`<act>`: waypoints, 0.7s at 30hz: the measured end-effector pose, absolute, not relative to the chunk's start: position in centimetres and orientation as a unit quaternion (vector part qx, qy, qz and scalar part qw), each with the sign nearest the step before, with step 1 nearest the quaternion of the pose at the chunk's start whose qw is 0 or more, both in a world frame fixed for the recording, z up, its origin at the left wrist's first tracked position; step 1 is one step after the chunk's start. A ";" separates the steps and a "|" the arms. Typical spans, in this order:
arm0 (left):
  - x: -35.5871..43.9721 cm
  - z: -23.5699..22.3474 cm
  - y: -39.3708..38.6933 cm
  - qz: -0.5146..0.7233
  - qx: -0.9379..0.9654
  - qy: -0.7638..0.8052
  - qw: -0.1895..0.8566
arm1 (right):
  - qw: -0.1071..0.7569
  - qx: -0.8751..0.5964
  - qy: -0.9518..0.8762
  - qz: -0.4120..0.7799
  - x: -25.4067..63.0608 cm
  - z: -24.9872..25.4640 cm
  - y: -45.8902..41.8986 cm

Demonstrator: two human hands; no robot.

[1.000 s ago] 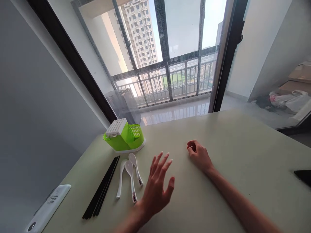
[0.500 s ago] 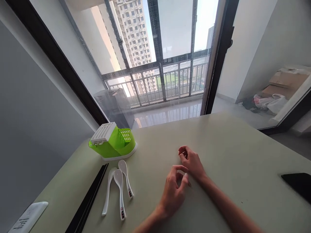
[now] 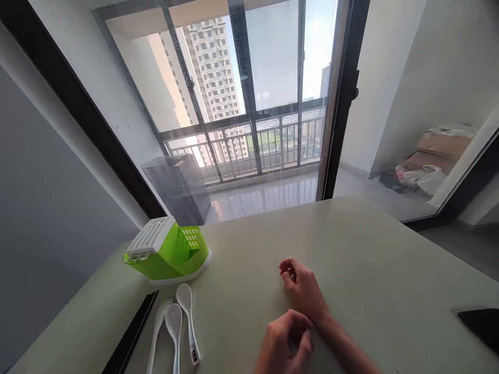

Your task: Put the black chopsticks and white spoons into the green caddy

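Observation:
My right hand [image 3: 303,288] rests on the table with its fingers loosely curled. A gap shows between thumb and fingers, and I see nothing in it. My left hand [image 3: 283,340] is nearer the front edge of the view, its thumb and bent fingers apart, with nothing held. Its fingertips lie close beside my right wrist; whether they touch is unclear. Left of the hands are three white spoons [image 3: 174,321], two of them cut off by the lower edge. Black chopsticks [image 3: 130,332] lie alongside them. Behind these stands a green and white utensil holder [image 3: 171,254].
The pale green table [image 3: 241,270] reaches to a glass door. A dark, flat object [image 3: 483,324] lies at the right edge. Beyond the glass are a grey cabinet [image 3: 181,187], and bags and cardboard [image 3: 436,156] on the balcony floor.
The view has tilted up, so the table things sit lower in the picture. My left hand's thumb and fingers have come closer together. A white object at lower left has left the view.

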State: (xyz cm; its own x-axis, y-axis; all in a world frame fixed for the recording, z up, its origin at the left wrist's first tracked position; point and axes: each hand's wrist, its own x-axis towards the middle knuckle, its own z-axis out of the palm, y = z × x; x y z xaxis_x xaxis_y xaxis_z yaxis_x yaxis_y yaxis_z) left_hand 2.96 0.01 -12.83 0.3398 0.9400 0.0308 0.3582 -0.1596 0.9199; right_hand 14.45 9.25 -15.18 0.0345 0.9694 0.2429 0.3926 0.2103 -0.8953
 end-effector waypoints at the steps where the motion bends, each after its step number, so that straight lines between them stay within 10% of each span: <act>1: 2.9 -12.9 0.0 0.327 0.692 0.469 0.441 | 0.467 -0.544 -0.625 0.310 14.4 -15.2 9.3; 21: 2.8 -13.5 -0.1 0.314 0.659 0.474 0.492 | 0.474 -0.530 -0.618 0.335 14.3 -14.7 9.1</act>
State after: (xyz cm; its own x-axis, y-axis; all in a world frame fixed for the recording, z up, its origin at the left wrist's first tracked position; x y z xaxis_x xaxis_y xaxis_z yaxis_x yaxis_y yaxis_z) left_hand 2.78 -0.05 -13.48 0.3526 0.9343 -0.0524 0.3159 -0.0662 0.9465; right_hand 14.34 9.12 -14.68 0.0115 0.9730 0.2307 0.3387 0.2133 -0.9164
